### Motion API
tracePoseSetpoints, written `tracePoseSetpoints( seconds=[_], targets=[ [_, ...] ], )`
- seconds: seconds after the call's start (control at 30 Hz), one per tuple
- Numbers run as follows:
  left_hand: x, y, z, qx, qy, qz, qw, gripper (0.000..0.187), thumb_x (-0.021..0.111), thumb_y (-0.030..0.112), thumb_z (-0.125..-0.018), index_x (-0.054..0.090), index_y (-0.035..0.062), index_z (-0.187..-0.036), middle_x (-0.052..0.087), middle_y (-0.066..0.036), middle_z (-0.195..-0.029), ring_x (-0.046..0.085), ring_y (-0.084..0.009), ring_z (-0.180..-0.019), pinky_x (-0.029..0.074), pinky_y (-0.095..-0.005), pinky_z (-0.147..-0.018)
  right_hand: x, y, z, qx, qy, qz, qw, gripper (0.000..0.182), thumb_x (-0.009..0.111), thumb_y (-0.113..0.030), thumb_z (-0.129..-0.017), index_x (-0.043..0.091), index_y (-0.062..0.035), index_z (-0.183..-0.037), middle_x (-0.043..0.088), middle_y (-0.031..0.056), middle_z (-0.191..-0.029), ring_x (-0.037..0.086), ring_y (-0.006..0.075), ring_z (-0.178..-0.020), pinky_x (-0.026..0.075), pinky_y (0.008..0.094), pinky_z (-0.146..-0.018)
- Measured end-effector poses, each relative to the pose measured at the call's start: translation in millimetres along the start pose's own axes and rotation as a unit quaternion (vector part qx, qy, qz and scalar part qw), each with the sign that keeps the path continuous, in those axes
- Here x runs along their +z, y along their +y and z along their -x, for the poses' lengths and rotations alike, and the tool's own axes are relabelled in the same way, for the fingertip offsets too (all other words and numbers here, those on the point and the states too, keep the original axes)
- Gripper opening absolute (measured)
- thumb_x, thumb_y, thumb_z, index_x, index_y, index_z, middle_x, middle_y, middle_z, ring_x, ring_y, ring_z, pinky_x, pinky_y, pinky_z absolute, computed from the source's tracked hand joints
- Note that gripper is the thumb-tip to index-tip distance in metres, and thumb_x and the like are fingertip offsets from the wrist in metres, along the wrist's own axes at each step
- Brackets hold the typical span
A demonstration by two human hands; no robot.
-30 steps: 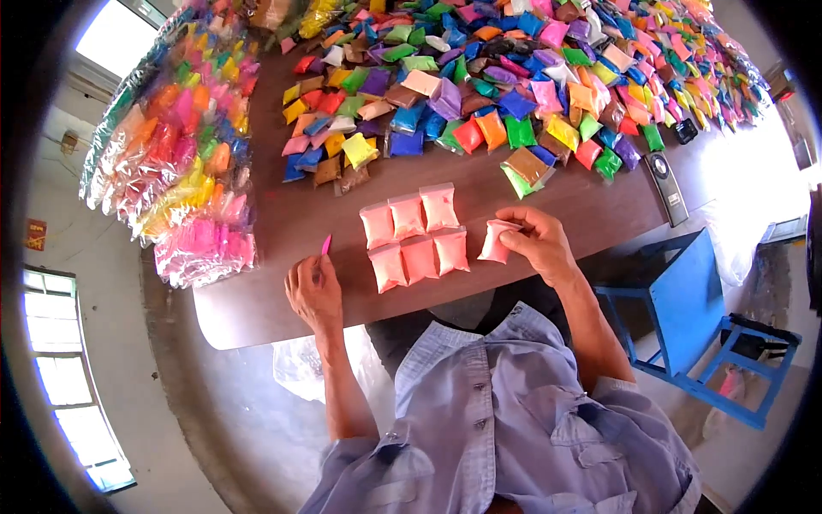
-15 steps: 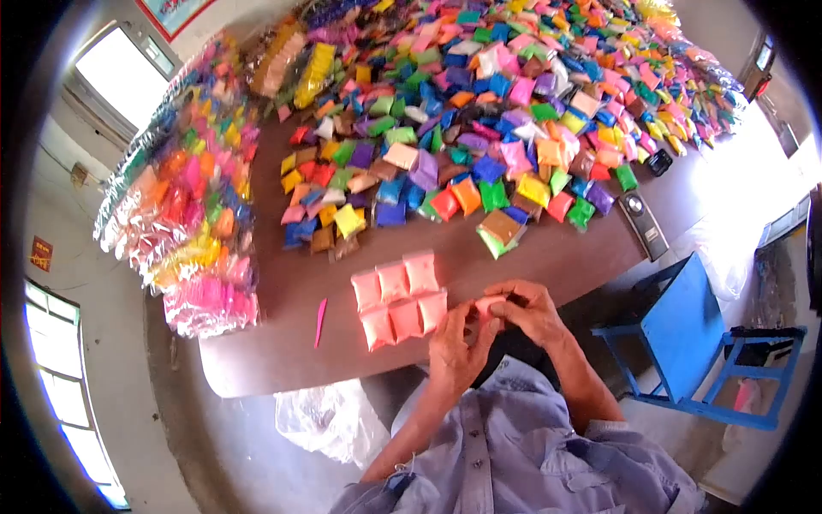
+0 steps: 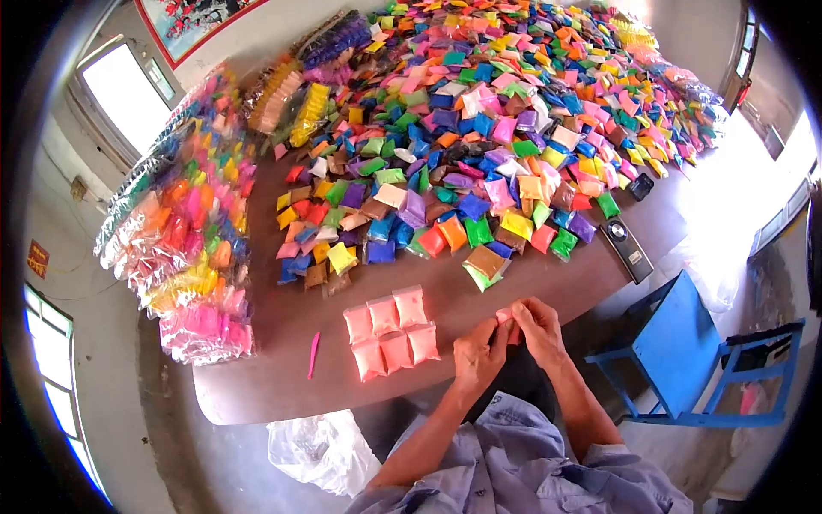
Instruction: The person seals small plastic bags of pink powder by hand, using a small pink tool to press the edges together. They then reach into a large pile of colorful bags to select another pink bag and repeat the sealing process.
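Both hands meet at the table's [image 3: 257, 390] near edge: the left hand [image 3: 476, 353] and right hand [image 3: 539, 330] pinch one pink packet [image 3: 507, 319] between their fingertips. Six pink packets [image 3: 391, 332] lie in two rows of three nearby, one pink stick [image 3: 313, 355] beside them.

free: bare table [image 3: 257, 377] strip along near edge, left of both hands | blocked ahead: six pink packets [image 3: 391, 334], heap of coloured packets [image 3: 479, 137] | left: bagged bundles [image 3: 184, 231] | loose: pink stick [image 3: 313, 355], remote [image 3: 624, 248]
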State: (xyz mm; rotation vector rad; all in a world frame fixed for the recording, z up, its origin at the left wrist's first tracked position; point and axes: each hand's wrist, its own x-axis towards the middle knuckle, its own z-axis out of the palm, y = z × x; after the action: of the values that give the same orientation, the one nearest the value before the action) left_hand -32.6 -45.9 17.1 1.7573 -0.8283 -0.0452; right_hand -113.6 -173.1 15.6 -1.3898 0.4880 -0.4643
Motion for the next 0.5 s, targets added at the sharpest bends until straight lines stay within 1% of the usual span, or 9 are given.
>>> tracePoseSetpoints(
  seconds=[0.07, 0.1, 0.13, 0.17, 0.23, 0.3, 0.37, 0.43, 0.5],
  targets=[
    [3.1, 1.5, -4.1, 0.006, 0.001, -0.002, 1.0, 0.02, 0.073, 0.019, -0.097, 0.067, 0.001, -0.09, 0.068, -0.021, -0.076, 0.069, -0.0328, -0.064, 0.051, -0.039, -0.056, 0.3, 5.6, -4.6, -0.021, 0.029, 0.014, 0.999, 0.025, 0.059, -0.022, -0.107, 0.07, -0.0002, -0.104, 0.073, 0.0052, -0.091, 0.062, 0.0077, -0.071, 0.05, 0.0225, -0.063],
    [3.3, 3.5, -7.9, 0.003, -0.004, 0.03, 1.0, 0.018, 0.072, 0.017, -0.098, 0.069, -0.0005, -0.093, 0.067, -0.02, -0.076, 0.067, -0.0281, -0.065, 0.051, -0.0362, -0.058, 0.6, 6.7, -8.5, -0.045, 0.058, 0.025, 0.997, 0.024, 0.059, -0.021, -0.107, 0.07, -0.0002, -0.102, 0.073, 0.0041, -0.089, 0.062, 0.0077, -0.073, 0.05, 0.023, -0.064],
    [3.5, 4.7, -11.8, 0.002, -0.008, 0.062, 0.998, 0.017, 0.071, 0.014, -0.098, 0.07, -0.0021, -0.097, 0.067, -0.02, -0.076, 0.065, -0.0233, -0.065, 0.051, -0.0334, -0.06, 0.1, 6.6, -12.4, -0.048, 0.056, 0.028, 0.997, 0.024, 0.059, -0.021, -0.107, 0.07, -0.0002, -0.102, 0.073, 0.0041, -0.089, 0.062, 0.0077, -0.073, 0.05, 0.023, -0.064],
    [3.8, 5.0, -14.9, 0.004, -0.004, 0.064, 0.998, 0.017, 0.071, 0.014, -0.098, 0.07, -0.0021, -0.097, 0.067, -0.02, -0.076, 0.065, -0.0233, -0.065, 0.051, -0.0334, -0.06, -0.9, 6.4, -15.7, -0.067, 0.067, 0.056, 0.994, 0.023, 0.06, -0.019, -0.106, 0.07, 0.0002, -0.1, 0.072, 0.0034, -0.088, 0.062, 0.0081, -0.074, 0.051, 0.024, -0.066],
    [4.3, 5.1, -18.5, -0.074, -0.029, 0.091, 0.993, 0.018, 0.07, 0.016, -0.099, 0.07, -0.002, -0.098, 0.068, -0.019, -0.079, 0.067, -0.0216, -0.069, 0.052, -0.0329, -0.063, -0.8, 5.7, -17.3, -0.086, 0.076, 0.086, 0.99, 0.021, 0.06, -0.017, -0.105, 0.07, 0.0005, -0.098, 0.071, 0.0027, -0.087, 0.062, 0.0084, -0.076, 0.051, 0.025, -0.068],
    [8.9, -1.3, -20.0, -0.061, -0.014, 0.093, 0.994, 0.018, 0.068, 0.016, -0.1, 0.07, -0.002, -0.1, 0.068, -0.019, -0.079, 0.067, -0.0206, -0.071, 0.052, -0.0329, -0.064, 0.4, 5.9, -15.2, -0.128, 0.086, 0.176, 0.972, 0.02, 0.06, -0.015, -0.104, 0.068, 0.0009, -0.095, 0.068, 0.0018, -0.084, 0.06, 0.0092, -0.078, 0.05, 0.0269, -0.07],
    [13.1, -10.5, -18.0, -0.052, -0.003, 0.095, 0.994, 0.019, 0.067, 0.017, -0.101, 0.07, -0.002, -0.102, 0.069, -0.019, -0.08, 0.067, -0.0197, -0.072, 0.052, -0.0329, -0.064, 3.4, 7.0, -14.5, -0.116, 0.093, 0.19, 0.971, 0.02, 0.06, -0.016, -0.104, 0.068, 0.0009, -0.095, 0.066, 0.0014, -0.083, 0.058, 0.0087, -0.077, 0.049, 0.027, -0.07],
    [15.8, -15.4, -16.1, -0.034, 0.044, 0.08, 0.995, 0.017, 0.068, 0.018, -0.1, 0.069, 0.0015, -0.097, 0.069, -0.023, -0.082, 0.071, -0.0361, -0.07, 0.054, -0.0404, -0.061, 8.2, 7.7, -13.6, -0.102, 0.1, 0.203, 0.969, 0.021, 0.061, -0.017, -0.104, 0.067, 0.0009, -0.095, 0.065, 0.0009, -0.082, 0.057, 0.0082, -0.077, 0.048, 0.0272, -0.069],
    [14.7, -19.3, -12.7, -0.026, 0.049, 0.053, 0.997, 0.018, 0.068, 0.018, -0.1, 0.068, 0.0011, -0.095, 0.068, -0.023, -0.081, 0.07, -0.0362, -0.068, 0.053, -0.0409, -0.06, 13.7, 7.1, -14.4, -0.104, 0.105, 0.199, 0.969, 0.028, 0.063, -0.025, -0.102, 0.068, 0.0013, -0.095, 0.068, 0.0071, -0.081, 0.062, 0.0116, -0.077, 0.05, 0.0309, -0.07]
  ],
)
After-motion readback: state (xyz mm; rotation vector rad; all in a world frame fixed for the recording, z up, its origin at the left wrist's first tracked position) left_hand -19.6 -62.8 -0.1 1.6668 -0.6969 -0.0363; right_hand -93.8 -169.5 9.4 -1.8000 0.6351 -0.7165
